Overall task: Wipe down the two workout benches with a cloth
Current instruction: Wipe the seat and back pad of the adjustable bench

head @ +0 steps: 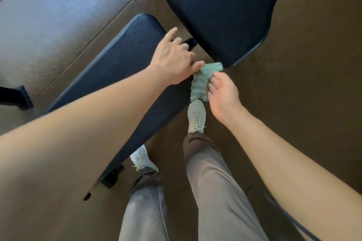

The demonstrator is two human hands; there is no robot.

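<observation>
Two dark blue padded benches fill the view: a long one (pixel 121 60) running from lower left toward the centre, and a wider pad (pixel 221 10) at the upper right. A green and white cloth (pixel 199 84) hangs in the gap between them. My right hand (pixel 223 96) pinches its right edge with the fingertips. My left hand (pixel 174 58) hovers over the end of the long bench, fingers spread, its thumb touching the cloth's top edge.
Brown floor lies to the right, grey tiled floor (pixel 58 15) to the upper left. My legs in grey trousers and pale shoes (pixel 196 116) stand beside the long bench. A black bench foot (pixel 111 178) sits by my left shoe, another frame piece (pixel 15 97) at far left.
</observation>
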